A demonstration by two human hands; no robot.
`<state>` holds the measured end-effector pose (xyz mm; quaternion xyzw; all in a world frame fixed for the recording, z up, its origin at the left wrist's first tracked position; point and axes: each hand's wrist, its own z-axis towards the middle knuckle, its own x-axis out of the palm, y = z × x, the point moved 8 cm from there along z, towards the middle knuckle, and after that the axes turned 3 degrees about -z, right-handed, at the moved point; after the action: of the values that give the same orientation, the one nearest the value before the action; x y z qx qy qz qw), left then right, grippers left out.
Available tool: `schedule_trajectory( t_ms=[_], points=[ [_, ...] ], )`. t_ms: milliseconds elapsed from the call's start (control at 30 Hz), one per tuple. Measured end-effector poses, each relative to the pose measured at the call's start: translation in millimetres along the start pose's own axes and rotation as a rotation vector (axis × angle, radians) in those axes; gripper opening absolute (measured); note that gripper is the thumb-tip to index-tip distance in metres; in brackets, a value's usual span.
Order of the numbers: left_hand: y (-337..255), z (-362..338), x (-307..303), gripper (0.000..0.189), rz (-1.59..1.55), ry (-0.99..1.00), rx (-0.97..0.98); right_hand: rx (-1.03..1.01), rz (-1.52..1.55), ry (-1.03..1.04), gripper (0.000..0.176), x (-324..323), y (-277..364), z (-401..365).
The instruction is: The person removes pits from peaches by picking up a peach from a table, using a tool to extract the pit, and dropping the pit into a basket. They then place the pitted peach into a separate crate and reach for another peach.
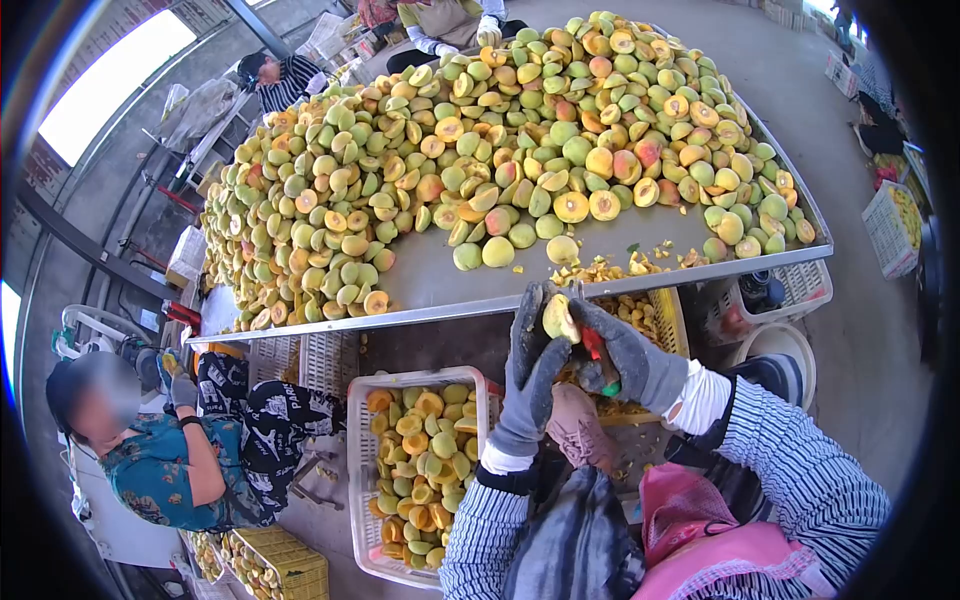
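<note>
One fruit piece (561,320), yellow-green, pinched between thumb and fingers of my gloved left hand (527,388), the nearer one. One red-handled tool (592,343), clasped in my gloved right hand (645,368); long axis roughly eleven to five o'clock, fruit at its ten. Contact between them: cannot tell. One white crate (357,450) of fruit, eight o'clock from both hands.

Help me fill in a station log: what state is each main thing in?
Held fruit: gripped, off the table
Left hand: gloved, holding that fruit
Tool: held, partly hidden
Right hand: gloved, holding the tool
Table: heaped with fruit, partly bare
Heap: many cut, some apparently whole
White crate: open, well filled with cut fruit
</note>
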<state>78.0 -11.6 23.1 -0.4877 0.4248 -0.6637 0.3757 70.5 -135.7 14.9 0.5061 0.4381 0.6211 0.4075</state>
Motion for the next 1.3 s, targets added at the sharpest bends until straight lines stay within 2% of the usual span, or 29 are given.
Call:
schedule_trajectory(
  t_ms=[33, 100, 133, 167, 200, 233, 300, 367, 400, 433, 467, 533, 600, 733, 800, 833, 900, 933, 1000, 1133, 1200, 1233, 1300],
  points=[
    [-6, -1, 2, 0.054, 0.018, -0.019, 0.067, -0.002, 0.003, 0.001, 0.047, 2, 5, 2],
    [-7, -3, -8, 0.047, -0.168, -0.147, -0.016, 0.646, 0.320, 0.060, 0.042, 17, -31, -13],
    [-7, -1, -16, 0.044, -0.179, -0.154, 0.032, 0.539, 0.186, 0.041, 0.039, 16, -27, -9],
    [-8, 2, -21, 0.043, -0.192, -0.162, 0.083, 0.539, 0.190, 0.041, 0.039, 14, -28, -11],
    [-4, 0, -29, 0.043, -0.191, -0.244, 0.090, 0.294, -0.206, 0.072, 0.039, 5, -13, -5],
    [0, 2, -33, 0.043, -0.189, -0.245, 0.091, 0.036, -0.596, 0.100, 0.040, 7, 8, -1],
    [1, -1, -43, 0.042, 0.333, -0.276, 0.184, -0.008, -0.706, 0.140, 0.042, 12, 12, -1],
    [1, -3, -42, 0.037, 0.328, -0.296, 0.173, -0.104, -0.933, 0.219, 0.047, 25, 22, 0],
    [-1, -5, -40, 0.034, 0.419, -0.280, 0.205, -0.151, -0.967, 0.190, 0.049, 27, 21, 1],
    [-2, -5, -36, 0.030, 0.509, -0.262, 0.240, -0.149, -0.967, 0.184, 0.049, 29, 21, 1],
    [0, -6, -39, 0.027, 0.391, -0.334, 0.208, -0.118, -0.994, 0.204, 0.045, 30, 17, 2],
    [1, -9, -41, 0.028, 0.393, -0.341, 0.209, -0.082, -1.018, 0.223, 0.041, 31, 11, -2],
    [0, -13, -40, 0.030, 0.297, -0.382, 0.205, -0.084, -1.013, 0.227, 0.044, 33, 8, -6],
    [-9, -16, -31, 0.029, 0.313, -0.357, 0.229, -0.018, -1.002, 0.239, 0.051, 35, -1, -12],
    [-27, -18, -19, 0.028, 0.479, -0.300, 0.374, -0.032, -0.873, 0.274, 0.048, 39, -3, -15],
    [-26, -18, -23, 0.028, 0.475, -0.297, 0.370, -0.028, -0.875, 0.270, 0.048, 38, -10, -17],
    [-7, -15, -43, 0.025, 0.351, -0.382, 0.156, -0.075, -0.724, 0.273, 0.043, 39, -19, -20],
    [-8, -15, -44, 0.025, 0.346, -0.385, 0.157, -0.073, -0.729, 0.276, 0.043, 37, -15, -19],
    [-31, -18, -27, 0.026, 0.734, -0.335, 0.402, 0.383, -0.150, 0.513, 0.041, 51, -34, -31],
    [-37, -15, -21, 0.030, 0.743, -0.292, 0.417, 0.375, -0.169, 0.459, 0.047, 47, -35, -33],
    [-22, -8, -30, 0.035, 0.517, -0.269, 0.151, 0.385, -0.197, 0.478, 0.046, 45, -41, -33],
    [-25, -6, -29, 0.035, 0.517, -0.270, 0.153, 0.384, -0.198, 0.479, 0.046, 42, -40, -31],
    [-44, -8, -12, 0.033, 0.685, -0.140, 0.374, 0.485, 0.275, 0.640, 0.044, 47, -36, -41]
  ],
)
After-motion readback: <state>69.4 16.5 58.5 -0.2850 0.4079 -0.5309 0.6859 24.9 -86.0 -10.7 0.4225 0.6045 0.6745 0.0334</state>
